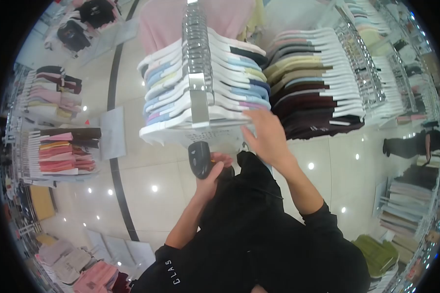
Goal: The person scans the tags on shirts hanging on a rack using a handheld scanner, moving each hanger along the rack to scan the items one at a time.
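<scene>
My left hand (212, 177) is wrapped round the handle of a dark barcode scanner (199, 159), held low in front of a rack of clothes. My right hand (269, 136) is at the right end of the front white hanger (173, 131), fingers stretched over its shoulder and the thumb apart. A white printed shirt (212, 136) hangs foremost there. Behind it, several light blue, yellow, navy and purple garments (252, 91) hang closely on white hangers from a metal rail (199, 105). Whether my right fingertips pinch any cloth is hard to see.
Just right stands another rail of brown, olive and black garments (308, 105). Racks of pink and red clothes (66, 154) stand left across the tiled floor (156, 205). A person in dark clothing (410, 145) is at the far right. Green garments (375, 254) hang at lower right.
</scene>
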Motion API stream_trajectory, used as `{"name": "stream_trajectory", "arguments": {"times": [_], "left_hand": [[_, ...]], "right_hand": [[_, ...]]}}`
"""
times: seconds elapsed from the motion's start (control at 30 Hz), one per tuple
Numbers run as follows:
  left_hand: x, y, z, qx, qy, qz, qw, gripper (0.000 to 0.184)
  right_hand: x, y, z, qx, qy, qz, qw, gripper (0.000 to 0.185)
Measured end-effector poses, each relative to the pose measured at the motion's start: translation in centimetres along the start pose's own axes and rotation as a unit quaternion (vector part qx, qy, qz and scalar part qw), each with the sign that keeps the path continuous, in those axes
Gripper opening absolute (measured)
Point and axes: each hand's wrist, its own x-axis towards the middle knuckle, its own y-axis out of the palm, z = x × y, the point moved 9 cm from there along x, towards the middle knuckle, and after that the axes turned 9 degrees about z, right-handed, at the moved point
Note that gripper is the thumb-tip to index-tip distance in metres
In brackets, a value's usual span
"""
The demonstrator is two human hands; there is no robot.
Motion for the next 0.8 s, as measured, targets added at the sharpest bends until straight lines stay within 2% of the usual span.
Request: {"name": "stream_trajectory", "arguments": {"times": [0.03,0.1,0.17,0.3,0.5,0.57,0.63,0.7,0.73,0.8], "left_hand": [[0.3,0.1,-0.4,0.001,0.01,-0.003,1.0,0.03],[0.8,0.0,-1.4,0.011,0.041,-0.021,0.999,0.029],[1.3,0.4,-2.3,0.031,0.059,-0.035,0.997,0.029],[1.5,0.2,-3.6,0.026,0.115,-0.085,0.989,0.029],[1.3,0.3,-3.8,0.027,0.139,-0.14,0.98,0.029],[1.1,0.3,-3.9,0.038,0.141,-0.148,0.978,0.029],[0.9,0.7,-4.3,0.064,0.146,-0.14,0.977,0.028],[0.6,1.2,-4.7,0.055,0.159,-0.146,0.975,0.027],[0.5,1.3,-5.0,0.045,0.167,-0.148,0.974,0.025],[0.3,1.5,-5.0,0.018,0.165,-0.142,0.976,0.027]], "right_hand": [[0.2,1.8,-0.3,0.009,-0.016,0.072,0.997,0.044],[0.4,2.4,0.6,0.023,-0.055,0.05,0.997,0.046],[0.7,2.9,0.5,0.048,-0.038,0.065,0.996,0.048],[1.8,3.0,0.4,0.038,-0.071,0.04,0.996,0.048],[2.4,4.6,1.2,0.115,-0.123,0.077,0.983,0.035],[2.1,7.0,0.3,0.192,-0.056,0.146,0.969,0.028],[2.8,6.6,0.2,0.2,-0.071,0.139,0.967,0.026],[3.3,6.4,-0.1,0.193,-0.06,0.199,0.959,0.025],[3.7,5.5,-0.4,0.195,-0.063,0.199,0.958,0.025],[3.9,2.6,0.1,0.187,-0.16,0.19,0.95,0.023]]}}
